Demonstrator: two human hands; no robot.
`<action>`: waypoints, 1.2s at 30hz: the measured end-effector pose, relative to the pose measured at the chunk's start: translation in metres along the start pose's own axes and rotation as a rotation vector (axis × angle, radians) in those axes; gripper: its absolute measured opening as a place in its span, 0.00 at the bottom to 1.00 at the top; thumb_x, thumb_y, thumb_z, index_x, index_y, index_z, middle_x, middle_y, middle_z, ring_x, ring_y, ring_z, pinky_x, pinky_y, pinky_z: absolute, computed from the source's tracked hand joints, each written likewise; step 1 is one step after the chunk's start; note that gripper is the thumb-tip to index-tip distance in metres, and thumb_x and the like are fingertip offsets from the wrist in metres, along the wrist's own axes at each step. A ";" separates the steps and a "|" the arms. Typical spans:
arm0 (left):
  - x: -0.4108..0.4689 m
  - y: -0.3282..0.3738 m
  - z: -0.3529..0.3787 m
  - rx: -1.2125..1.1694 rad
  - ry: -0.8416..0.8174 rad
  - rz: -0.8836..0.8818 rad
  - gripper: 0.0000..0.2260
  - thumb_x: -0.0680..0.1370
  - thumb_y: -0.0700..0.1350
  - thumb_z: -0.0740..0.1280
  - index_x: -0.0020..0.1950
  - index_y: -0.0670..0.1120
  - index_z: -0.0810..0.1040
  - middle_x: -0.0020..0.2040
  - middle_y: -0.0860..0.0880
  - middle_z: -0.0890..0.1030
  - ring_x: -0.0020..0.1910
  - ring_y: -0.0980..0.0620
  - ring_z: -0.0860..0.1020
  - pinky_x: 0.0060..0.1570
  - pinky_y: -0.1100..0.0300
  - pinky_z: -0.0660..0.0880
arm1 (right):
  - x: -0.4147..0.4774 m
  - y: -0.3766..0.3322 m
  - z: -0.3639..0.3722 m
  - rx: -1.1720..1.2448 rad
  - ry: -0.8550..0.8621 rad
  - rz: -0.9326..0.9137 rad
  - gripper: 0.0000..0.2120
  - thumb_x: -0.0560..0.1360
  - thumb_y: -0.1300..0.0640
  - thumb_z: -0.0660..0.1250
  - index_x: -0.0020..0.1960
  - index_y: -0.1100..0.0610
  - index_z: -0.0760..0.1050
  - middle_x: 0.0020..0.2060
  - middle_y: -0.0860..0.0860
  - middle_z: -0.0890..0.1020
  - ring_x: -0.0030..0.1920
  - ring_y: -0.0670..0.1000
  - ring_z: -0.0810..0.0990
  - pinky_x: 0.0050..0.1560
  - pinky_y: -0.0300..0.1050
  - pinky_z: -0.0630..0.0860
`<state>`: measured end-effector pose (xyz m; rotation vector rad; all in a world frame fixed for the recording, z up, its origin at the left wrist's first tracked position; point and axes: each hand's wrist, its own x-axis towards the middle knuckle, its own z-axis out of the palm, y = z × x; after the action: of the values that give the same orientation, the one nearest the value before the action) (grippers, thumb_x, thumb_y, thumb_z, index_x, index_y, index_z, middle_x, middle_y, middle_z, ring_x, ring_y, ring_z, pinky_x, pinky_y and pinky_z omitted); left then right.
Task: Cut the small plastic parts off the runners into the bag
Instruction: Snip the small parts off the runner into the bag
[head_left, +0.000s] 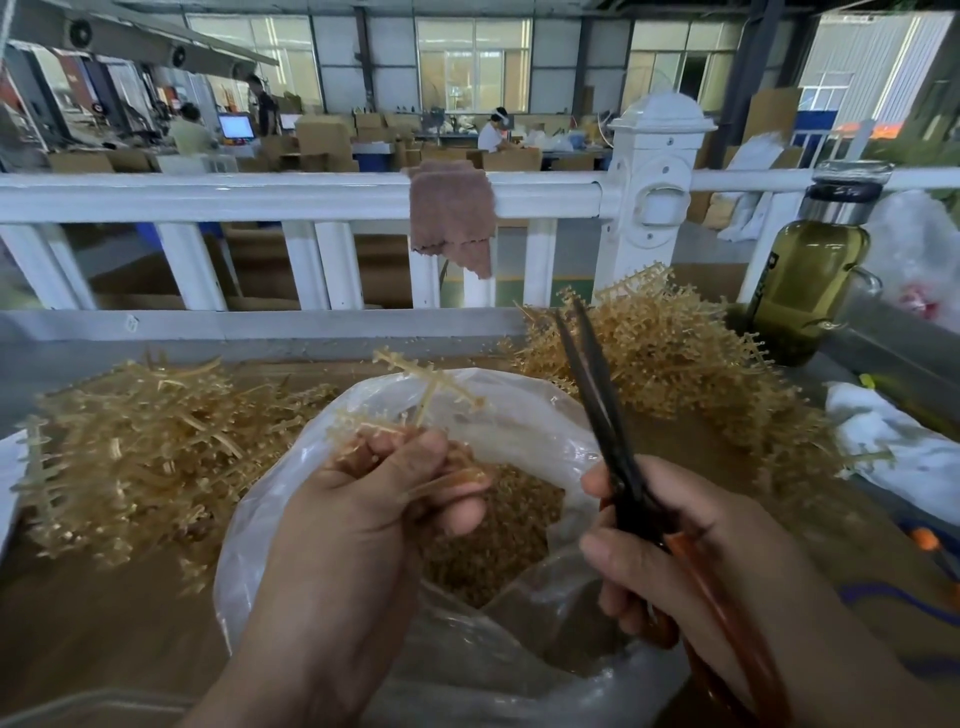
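- Our left hand (384, 499) curls fingers and thumb round the stem of a pale amber, branching plastic runner (431, 387). It holds the runner upright over the bag's mouth, with small parts showing on the side arms.
- Our right hand (675, 551) grips the orange-brown handles of long, dark-bladed scissors (597, 395). The blades point up and away with the tips parted a little, just right of the runner and not touching it.
- We judge this to be the pause between cuts. The next move calls for swinging the blades across to a side arm and closing them near a part, low enough that it drops inside.
- The clear, crinkled plastic bag (249, 530) stands open beneath both hands, with a heap of small tan cut parts (493, 540) in its bottom.
- On the brown table (104, 623), a tangle of amber stems (145, 447) lies to the left, seemingly already stripped. A bushier heap of runners (670, 358) lies to the right, seemingly not yet cut.
- Beyond stands a white railing (260, 195) with a dusty-pink cloth (452, 218) draped over it. A glass bottle of greenish liquid (810, 275) stands at the right.
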<state>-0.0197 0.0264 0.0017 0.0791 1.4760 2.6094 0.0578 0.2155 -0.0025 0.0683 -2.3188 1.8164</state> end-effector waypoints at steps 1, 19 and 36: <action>0.001 0.001 0.000 -0.021 -0.003 0.004 0.05 0.65 0.41 0.74 0.30 0.47 0.82 0.36 0.41 0.81 0.30 0.49 0.82 0.27 0.62 0.78 | 0.000 -0.001 0.000 -0.022 -0.026 0.016 0.12 0.67 0.43 0.76 0.49 0.39 0.80 0.37 0.50 0.82 0.33 0.55 0.84 0.32 0.38 0.77; 0.005 0.005 -0.007 -0.150 -0.011 -0.029 0.13 0.62 0.39 0.76 0.40 0.47 0.75 0.38 0.41 0.77 0.28 0.49 0.80 0.26 0.61 0.77 | -0.005 -0.004 -0.004 -0.760 -0.030 -0.131 0.19 0.67 0.33 0.66 0.58 0.25 0.70 0.49 0.27 0.79 0.49 0.28 0.77 0.45 0.22 0.69; -0.021 -0.024 0.011 0.752 -0.022 0.458 0.07 0.73 0.47 0.75 0.38 0.51 0.79 0.32 0.55 0.84 0.32 0.57 0.82 0.33 0.62 0.77 | -0.006 0.002 0.003 -0.004 0.015 -0.034 0.23 0.67 0.36 0.75 0.57 0.44 0.78 0.33 0.56 0.84 0.30 0.56 0.83 0.30 0.45 0.78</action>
<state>0.0046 0.0444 -0.0128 0.5766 2.5888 2.1380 0.0631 0.2127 -0.0065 0.0919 -2.2974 1.7897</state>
